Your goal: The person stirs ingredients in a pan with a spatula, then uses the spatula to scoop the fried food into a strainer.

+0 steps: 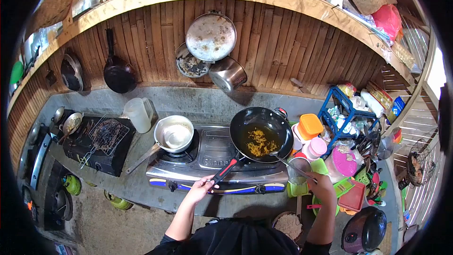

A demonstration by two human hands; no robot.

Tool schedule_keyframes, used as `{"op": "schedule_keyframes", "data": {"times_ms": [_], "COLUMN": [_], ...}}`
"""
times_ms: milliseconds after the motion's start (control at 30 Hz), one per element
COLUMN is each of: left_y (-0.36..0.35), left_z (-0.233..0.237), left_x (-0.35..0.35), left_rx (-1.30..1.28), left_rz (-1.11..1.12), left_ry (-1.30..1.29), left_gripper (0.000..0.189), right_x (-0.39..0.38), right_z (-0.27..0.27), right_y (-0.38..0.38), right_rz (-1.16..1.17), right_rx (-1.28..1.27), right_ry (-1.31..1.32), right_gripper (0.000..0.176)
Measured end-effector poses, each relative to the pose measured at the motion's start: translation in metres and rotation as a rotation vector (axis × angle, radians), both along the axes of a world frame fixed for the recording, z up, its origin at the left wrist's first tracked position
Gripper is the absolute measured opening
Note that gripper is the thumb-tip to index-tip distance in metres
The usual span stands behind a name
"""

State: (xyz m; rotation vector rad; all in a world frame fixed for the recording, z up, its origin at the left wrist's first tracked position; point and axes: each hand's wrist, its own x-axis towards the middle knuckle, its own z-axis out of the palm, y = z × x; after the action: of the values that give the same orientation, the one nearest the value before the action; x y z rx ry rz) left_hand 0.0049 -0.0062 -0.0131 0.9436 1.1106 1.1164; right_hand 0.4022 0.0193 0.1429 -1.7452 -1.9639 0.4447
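A black wok sits on the right burner of the silver gas stove. Golden-brown bits of food lie in oil at its bottom. My left hand is closed round the end of the wok's black and red handle. In my right hand is the handle of a metal spatula, its tip at the wok's lower right edge. On the left burner stands a light saucepan with a wooden handle pointing to the lower left.
Stacked plastic containers, a blue rack and a rice cooker crowd the right side. A clear pitcher and a black stove with a grill rack stand left. Pans hang on the bamboo wall.
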Motion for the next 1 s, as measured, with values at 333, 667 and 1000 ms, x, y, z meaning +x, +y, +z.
{"op": "schedule_keyframes", "data": {"times_ms": [333,667,1000], "left_y": [0.001,0.0,0.0], "left_z": [-0.001,0.011,0.009], "left_x": [-0.002,-0.002,-0.001], "left_rx": [0.01,-0.001,-0.034], "left_rz": [0.0,-0.029,-0.013], "left_ry": [-0.005,0.038,0.031], "left_gripper": [0.032,0.035,0.034], "right_x": [-0.03,-0.053,-0.032], "right_z": [-0.044,-0.082,-0.086], "right_y": [0.023,0.065,0.072], "right_rz": [0.05,0.023,0.013], "right_rx": [0.007,0.061,0.128], "right_ry": [0.136,0.165,0.061], "right_gripper": [0.024,0.026,0.027]}}
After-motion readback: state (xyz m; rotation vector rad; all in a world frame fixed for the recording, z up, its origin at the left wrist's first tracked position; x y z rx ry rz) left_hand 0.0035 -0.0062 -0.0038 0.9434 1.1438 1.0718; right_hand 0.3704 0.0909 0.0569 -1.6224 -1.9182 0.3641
